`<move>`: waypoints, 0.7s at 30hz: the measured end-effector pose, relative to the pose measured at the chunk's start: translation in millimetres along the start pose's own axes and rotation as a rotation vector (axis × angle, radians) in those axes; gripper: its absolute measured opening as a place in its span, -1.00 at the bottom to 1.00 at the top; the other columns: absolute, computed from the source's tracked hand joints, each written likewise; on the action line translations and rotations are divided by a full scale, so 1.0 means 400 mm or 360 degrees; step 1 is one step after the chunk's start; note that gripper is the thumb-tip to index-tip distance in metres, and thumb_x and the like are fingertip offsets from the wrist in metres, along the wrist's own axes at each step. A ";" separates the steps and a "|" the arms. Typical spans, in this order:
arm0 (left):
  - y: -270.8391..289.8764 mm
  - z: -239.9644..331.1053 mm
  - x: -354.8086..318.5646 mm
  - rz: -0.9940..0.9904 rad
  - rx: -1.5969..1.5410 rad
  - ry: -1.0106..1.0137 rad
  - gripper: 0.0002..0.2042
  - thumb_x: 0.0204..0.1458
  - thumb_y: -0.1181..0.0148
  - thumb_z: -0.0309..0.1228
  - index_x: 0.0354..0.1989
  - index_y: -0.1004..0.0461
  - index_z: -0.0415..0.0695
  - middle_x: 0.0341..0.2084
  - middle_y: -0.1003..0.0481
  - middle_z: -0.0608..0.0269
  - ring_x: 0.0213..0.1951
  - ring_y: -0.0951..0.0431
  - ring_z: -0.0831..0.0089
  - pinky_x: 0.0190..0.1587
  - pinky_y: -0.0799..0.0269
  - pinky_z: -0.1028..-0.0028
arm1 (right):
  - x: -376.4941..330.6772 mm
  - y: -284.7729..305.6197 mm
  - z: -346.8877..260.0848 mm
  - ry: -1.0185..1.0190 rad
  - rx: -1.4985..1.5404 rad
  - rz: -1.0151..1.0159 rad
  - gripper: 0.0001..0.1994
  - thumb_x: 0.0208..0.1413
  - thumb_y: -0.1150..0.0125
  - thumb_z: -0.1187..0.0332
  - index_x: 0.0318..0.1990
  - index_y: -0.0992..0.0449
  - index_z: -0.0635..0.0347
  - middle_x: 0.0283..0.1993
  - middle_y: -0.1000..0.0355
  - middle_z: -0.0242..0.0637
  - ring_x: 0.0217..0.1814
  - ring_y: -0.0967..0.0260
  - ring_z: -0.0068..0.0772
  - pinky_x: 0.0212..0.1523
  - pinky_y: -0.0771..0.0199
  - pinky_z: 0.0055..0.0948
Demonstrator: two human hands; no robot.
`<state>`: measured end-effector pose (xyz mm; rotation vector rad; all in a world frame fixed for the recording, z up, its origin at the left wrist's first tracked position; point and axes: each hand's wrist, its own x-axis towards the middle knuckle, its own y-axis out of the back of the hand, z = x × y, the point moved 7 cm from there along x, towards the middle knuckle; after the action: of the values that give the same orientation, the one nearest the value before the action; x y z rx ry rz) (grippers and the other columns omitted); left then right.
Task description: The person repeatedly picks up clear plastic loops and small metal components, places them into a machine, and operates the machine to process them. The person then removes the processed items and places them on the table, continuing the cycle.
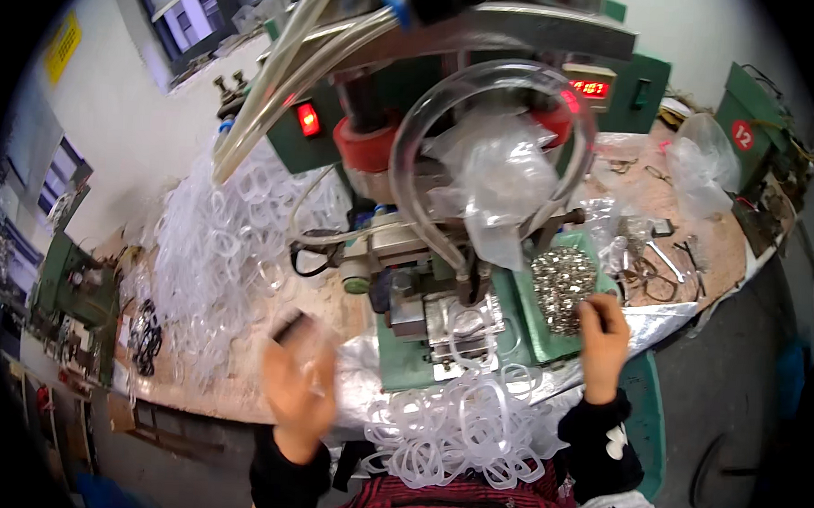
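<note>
My right hand (606, 340) is at the right edge of a green tray (541, 337). Its fingers are curled together beside a heap of small shiny metal pieces (564, 288); whatever may be between the fingertips is hidden. My left hand (299, 385) is raised over the table left of the press, smeared by motion. A dark bit and a clear strip show at its fingers, too blurred to tell if they are held. Between my arms lies a pile of clear plastic loops (458, 429). One clear loop (470, 334) rests on the metal fixture (440, 324) of the press.
The green press (366, 143) stands ahead, with red collars, clear hoses (288, 67) and a plastic bag (501, 181) hanging in front. A large heap of clear loops (226, 237) lies left. A wrench (667, 263) and plastic bags (702, 162) lie right. A green bin (647, 419) stands below.
</note>
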<state>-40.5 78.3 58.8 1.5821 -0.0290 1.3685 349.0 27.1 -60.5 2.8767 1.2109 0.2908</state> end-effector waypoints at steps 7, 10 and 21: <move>-0.047 -0.435 -0.015 -0.0177 0.0424 0.0587 -0.83 -0.13 -0.29 -0.60 -0.33 -0.65 -0.11 -0.08 -0.56 0.11 0.00 -0.49 0.12 0.03 -0.38 0.24 | 0.071 -0.037 0.050 -0.0012 0.0457 0.0056 -0.84 0.19 -0.22 0.52 -0.10 -0.56 0.30 -0.17 -0.51 -0.39 -0.12 -0.42 -0.59 -0.05 -0.37 -0.59; -0.147 -0.451 -0.047 -0.0559 0.0580 0.0362 -0.86 -0.22 -0.29 -0.59 -0.45 -0.65 -0.10 -0.08 -0.56 0.13 -0.01 -0.48 0.09 -0.01 -0.41 0.22 | 0.061 -0.135 -0.032 0.0067 0.0245 -0.0128 -0.82 0.15 -0.27 0.54 -0.09 -0.59 0.33 -0.16 -0.57 -0.35 -0.14 -0.46 -0.57 -0.08 -0.42 -0.59; -0.193 -0.373 -0.056 -0.0193 -0.0519 0.0540 -0.89 0.14 -0.18 -0.52 -0.25 -0.36 -0.18 -0.26 -0.53 0.20 -0.21 -0.49 0.34 -0.16 -0.39 0.40 | -0.053 -0.006 -0.148 0.0364 -0.0324 0.0007 -0.89 -0.02 -0.30 0.61 -0.29 -0.59 0.32 -0.26 -0.54 -0.25 -0.18 -0.48 -0.37 -0.09 -0.42 -0.44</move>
<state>-112.1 204.2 -29.0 1.0543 0.0464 1.4380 322.6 9.8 -6.2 2.7276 1.1275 0.7161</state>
